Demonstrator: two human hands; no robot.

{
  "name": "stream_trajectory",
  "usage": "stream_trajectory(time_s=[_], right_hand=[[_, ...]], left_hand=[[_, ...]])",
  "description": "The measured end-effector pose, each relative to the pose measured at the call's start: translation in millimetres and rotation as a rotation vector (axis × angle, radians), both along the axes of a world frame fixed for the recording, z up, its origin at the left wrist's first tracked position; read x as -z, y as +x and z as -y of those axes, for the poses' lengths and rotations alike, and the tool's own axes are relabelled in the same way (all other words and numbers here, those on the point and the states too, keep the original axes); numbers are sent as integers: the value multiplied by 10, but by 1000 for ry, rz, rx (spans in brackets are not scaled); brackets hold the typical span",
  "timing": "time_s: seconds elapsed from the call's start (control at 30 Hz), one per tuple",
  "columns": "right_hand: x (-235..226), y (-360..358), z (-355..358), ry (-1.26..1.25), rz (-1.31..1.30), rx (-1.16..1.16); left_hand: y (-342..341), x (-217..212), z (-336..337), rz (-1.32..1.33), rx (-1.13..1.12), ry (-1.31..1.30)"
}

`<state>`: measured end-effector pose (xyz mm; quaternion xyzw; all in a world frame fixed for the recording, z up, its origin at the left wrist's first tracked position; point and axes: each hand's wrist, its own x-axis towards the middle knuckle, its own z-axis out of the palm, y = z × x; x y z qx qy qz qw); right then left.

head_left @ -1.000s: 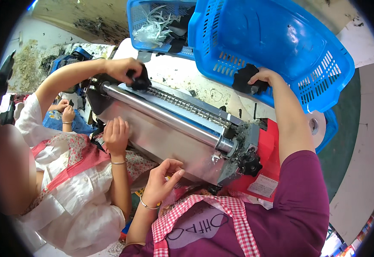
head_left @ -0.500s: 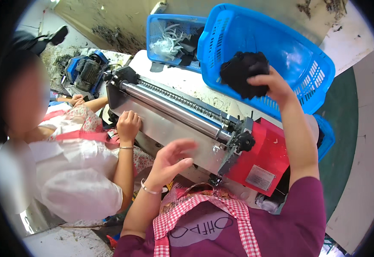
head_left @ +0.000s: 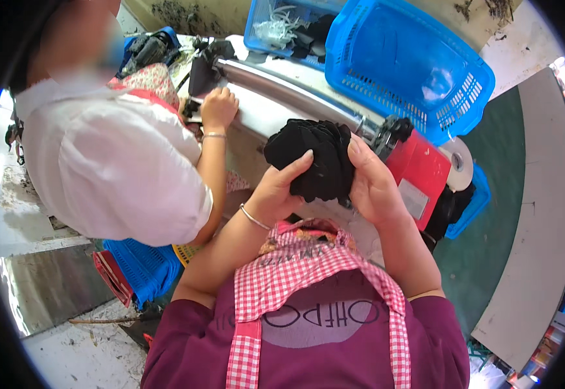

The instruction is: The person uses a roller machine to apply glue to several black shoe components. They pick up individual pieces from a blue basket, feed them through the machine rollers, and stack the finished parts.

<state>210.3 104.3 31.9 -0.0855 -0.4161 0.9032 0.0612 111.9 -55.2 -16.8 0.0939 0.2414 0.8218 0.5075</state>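
A thick stack of black, scallop-edged pieces [head_left: 315, 159], cloth or thin leather, is held up in front of my chest, above the front of a metal roller machine [head_left: 263, 107]. My left hand [head_left: 284, 189] grips its near left side, thumb laid across the top piece. My right hand [head_left: 374, 185] is closed on its right side, thumb at the upper edge. Most of my left fingers are hidden beneath the stack. Just beyond the right hand is the machine's red end housing [head_left: 418, 170] with a black knob [head_left: 396, 128].
A blue basket [head_left: 342, 65] stands behind the machine, beside a smaller blue basket [head_left: 260, 48] with white strips and black scraps. At left, a co-worker's hand [head_left: 220, 108] rests on the machine. A white tape roll [head_left: 459, 165] is beside the red housing, near another blue basket [head_left: 478, 194].
My right hand has carried the black stack from the big blue basket down toward my chest. My left hand, previously empty, now holds it too. The co-worker leans further forward.
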Motion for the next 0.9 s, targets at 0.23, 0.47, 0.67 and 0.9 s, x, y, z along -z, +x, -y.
stream_trajectory(time_s=[0.23, 0.47, 0.67, 0.9], right_hand=[[406, 232, 622, -12, 99, 205], [479, 394, 731, 525, 104, 413], [488, 541, 779, 877, 44, 501], [237, 531, 786, 934, 126, 720]], left_hand=[[131, 180, 463, -47, 15, -221], [254, 208, 639, 155, 6, -55], [397, 241, 601, 127, -45, -56], [451, 242, 514, 51, 15, -9]])
